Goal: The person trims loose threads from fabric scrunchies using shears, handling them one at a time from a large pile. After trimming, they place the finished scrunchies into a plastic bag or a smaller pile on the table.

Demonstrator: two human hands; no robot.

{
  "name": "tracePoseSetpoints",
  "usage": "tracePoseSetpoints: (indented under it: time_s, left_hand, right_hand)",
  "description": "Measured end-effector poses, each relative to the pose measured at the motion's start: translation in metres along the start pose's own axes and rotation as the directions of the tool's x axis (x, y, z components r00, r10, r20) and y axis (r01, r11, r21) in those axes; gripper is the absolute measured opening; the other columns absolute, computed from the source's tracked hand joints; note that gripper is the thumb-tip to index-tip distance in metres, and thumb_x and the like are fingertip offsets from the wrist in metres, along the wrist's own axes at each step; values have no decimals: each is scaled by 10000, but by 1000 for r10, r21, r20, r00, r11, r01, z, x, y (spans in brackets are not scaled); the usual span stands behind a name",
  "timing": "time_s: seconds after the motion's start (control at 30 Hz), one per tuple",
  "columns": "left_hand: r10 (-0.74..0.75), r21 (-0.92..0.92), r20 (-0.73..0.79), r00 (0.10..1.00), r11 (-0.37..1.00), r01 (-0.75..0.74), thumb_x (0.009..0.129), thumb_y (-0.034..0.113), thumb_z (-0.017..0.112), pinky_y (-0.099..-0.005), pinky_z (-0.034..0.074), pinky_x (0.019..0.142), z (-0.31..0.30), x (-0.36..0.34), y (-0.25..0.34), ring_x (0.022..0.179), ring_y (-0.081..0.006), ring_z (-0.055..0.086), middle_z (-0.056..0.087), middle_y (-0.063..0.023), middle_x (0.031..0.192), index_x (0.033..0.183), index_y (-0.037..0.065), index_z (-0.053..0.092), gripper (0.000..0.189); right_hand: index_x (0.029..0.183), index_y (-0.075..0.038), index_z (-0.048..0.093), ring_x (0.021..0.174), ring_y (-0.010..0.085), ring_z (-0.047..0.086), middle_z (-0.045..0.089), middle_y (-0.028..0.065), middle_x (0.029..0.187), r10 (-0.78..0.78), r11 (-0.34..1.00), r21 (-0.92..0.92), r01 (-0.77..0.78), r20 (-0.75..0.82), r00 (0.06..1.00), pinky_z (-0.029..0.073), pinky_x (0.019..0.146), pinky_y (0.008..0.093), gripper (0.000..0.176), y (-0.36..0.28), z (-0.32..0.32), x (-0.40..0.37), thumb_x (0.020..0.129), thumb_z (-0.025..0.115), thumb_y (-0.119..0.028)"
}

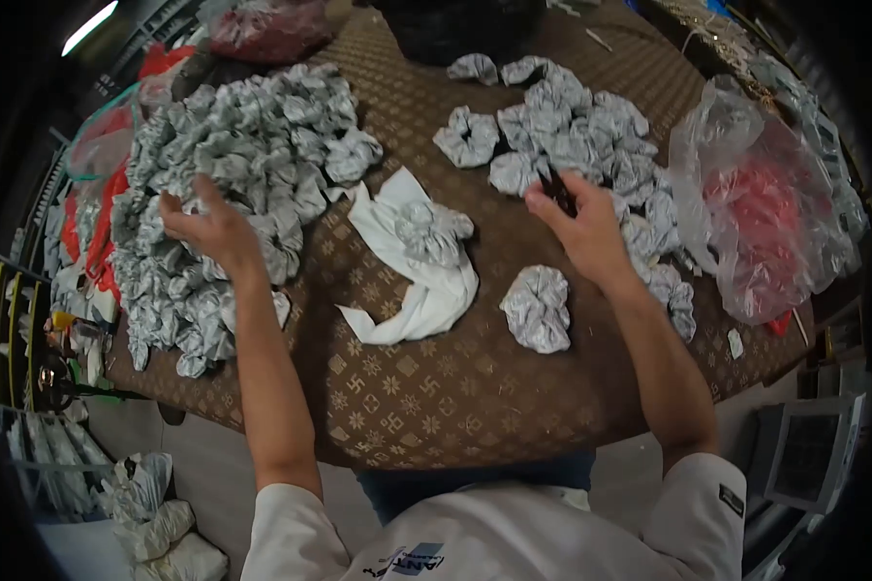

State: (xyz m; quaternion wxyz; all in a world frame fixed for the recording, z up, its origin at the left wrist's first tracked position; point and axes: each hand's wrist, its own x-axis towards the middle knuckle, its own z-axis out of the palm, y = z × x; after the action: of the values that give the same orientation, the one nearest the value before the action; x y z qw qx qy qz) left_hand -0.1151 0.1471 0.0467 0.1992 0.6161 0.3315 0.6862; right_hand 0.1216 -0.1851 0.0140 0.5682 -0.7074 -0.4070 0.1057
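Observation:
My left hand (213,230) reaches over a large heap of silvery-grey scrunchies (252,126), its fingers spread and holding nothing. In my right hand (591,228) is a small dark tool (556,190), which looks like thread snips; my fingers partly hide it. That hand is beside a smaller group of scrunchies (576,116) on the right. Between my hands lies a curved white strip of cloth (402,315), with a silvery scrunchie (431,232) on its upper part. One more scrunchie (537,310) rests alone just below my right hand.
A brown patterned cloth (407,397) covers the table. At the right edge stands a clear plastic bag (756,203) with red inside. A black bag (455,29) and a red bag (271,29) sit at the far side. White bundles (160,513) lie on the floor at left.

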Motion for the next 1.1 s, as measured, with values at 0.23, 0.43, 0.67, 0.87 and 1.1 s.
tracePoseSetpoints:
  time_s: [0.23, 0.43, 0.67, 0.87, 1.1]
  left_hand:
    - [531, -474, 847, 23, 775, -418, 848, 77, 728, -404, 487, 920, 28, -113, 68, 1098, -326, 597, 616, -140, 1167, 1263, 79, 600, 435]
    - [302, -359, 812, 500, 933, 18, 916, -29, 615, -334, 510, 811, 35, -102, 106, 942, -232, 634, 606, -90, 1152, 1225, 91, 653, 334]
    - [-54, -240, 893, 446, 781, 577, 1078, 247, 460, -189, 359, 647, 33, -146, 129, 752, -26, 429, 522, 46, 820, 1193, -9, 602, 314]
    - [-24, -172, 664, 747, 968, 184, 1080, 259, 442, -310, 415, 625, 40, -137, 105, 659, -109, 454, 468, 23, 672, 890, 12, 582, 342]
    - [-195, -199, 761, 619, 838, 508, 1069, 347, 486, -199, 274, 375, 23, -122, 109, 457, 22, 365, 427, 95, 602, 827, 102, 575, 356]
  right_hand:
    - [986, -25, 682, 734, 87, 591, 658, 18, 801, -58, 989, -123, 84, 199, 978, 483, 674, 273, 217, -9, 14, -14, 842, 760, -168]
    - [1134, -24, 641, 755, 120, 576, 631, 26, 923, -114, 993, 30, 112, 107, 988, 484, 687, 287, 406, -19, 21, -18, 809, 815, -192]
    - [1262, 16, 564, 949, 82, 579, 658, 43, 1069, 25, 884, 463, -68, 98, 995, 492, 820, 255, 514, -18, 31, -19, 834, 808, -134]
    - [1137, 31, 656, 855, 74, 593, 700, 32, 968, 3, 958, 282, -48, 156, 988, 494, 786, 257, 311, -35, 20, -21, 891, 753, -134]
    - [1012, -12, 676, 711, 23, 545, 659, -33, 807, 145, 891, 405, -206, 177, 973, 441, 631, 211, 220, -23, 15, -12, 910, 746, -195]
